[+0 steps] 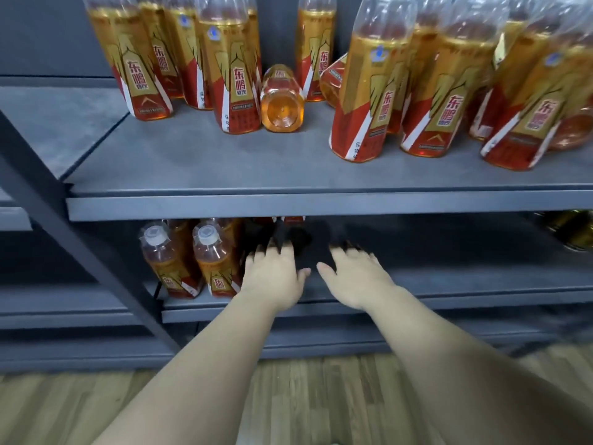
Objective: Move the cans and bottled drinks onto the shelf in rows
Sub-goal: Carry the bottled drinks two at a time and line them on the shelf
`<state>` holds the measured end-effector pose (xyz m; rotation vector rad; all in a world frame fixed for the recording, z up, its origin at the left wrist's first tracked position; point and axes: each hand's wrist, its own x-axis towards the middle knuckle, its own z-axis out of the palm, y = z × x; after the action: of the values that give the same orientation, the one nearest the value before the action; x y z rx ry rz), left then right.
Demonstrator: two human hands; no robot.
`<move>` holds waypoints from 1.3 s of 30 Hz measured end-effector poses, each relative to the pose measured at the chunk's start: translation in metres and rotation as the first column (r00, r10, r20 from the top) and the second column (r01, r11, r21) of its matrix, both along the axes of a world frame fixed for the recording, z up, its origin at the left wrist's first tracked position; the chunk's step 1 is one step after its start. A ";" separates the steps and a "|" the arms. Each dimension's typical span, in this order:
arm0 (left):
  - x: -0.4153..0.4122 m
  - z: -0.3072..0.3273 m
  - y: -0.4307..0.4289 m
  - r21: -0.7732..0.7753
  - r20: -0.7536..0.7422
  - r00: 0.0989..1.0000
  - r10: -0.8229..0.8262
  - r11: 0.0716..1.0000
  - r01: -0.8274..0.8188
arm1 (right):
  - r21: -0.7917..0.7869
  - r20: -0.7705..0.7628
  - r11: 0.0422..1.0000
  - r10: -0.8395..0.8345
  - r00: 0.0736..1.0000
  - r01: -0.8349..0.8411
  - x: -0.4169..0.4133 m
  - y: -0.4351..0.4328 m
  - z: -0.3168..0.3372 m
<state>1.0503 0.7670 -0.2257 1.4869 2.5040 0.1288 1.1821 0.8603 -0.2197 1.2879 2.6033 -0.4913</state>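
Bottles (pixel 237 75) hold amber drink; left hand (pixel 272 279), right hand (pixel 356 281) over lower shelf (pixel 481 284), fingers (pixel 353 255) spread.

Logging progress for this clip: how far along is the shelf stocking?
Done: many standing bottles fill the upper shelf, and upright bottles sit at the left of the lower shelf. In hand: nothing; the left hand and right hand reach open into the lower shelf. Left: a toppled bottle lies on the upper shelf, rows there look loose, and much of the lower shelf is bare.
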 end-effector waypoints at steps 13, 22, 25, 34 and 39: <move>0.037 0.068 -0.061 -0.115 0.083 0.997 0.004 0.993 0.005 | -0.084 0.051 0.996 -0.036 0.998 0.040 0.048 -0.061 0.070; 0.045 0.122 -0.074 -0.106 0.073 0.996 -0.056 0.992 0.063 | -0.071 0.049 0.996 -0.043 0.998 0.046 0.062 -0.078 0.120; 0.053 0.140 -0.079 -0.096 0.070 0.993 -0.093 0.990 0.100 | -0.043 0.053 0.998 -0.052 0.997 0.054 0.071 -0.082 0.137; 0.066 0.197 -0.082 0.007 0.031 0.988 -0.151 0.988 0.151 | 0.064 0.018 0.994 -0.092 0.996 0.091 0.096 -0.090 0.191; 0.072 0.215 -0.073 0.040 0.019 0.989 -0.149 0.988 0.148 | 0.093 0.005 0.991 -0.092 0.996 0.091 0.103 -0.087 0.213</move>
<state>1.1218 0.6938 -0.0109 1.6720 2.3762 0.1681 1.2853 0.7732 -0.0064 1.4402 2.5962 -0.3817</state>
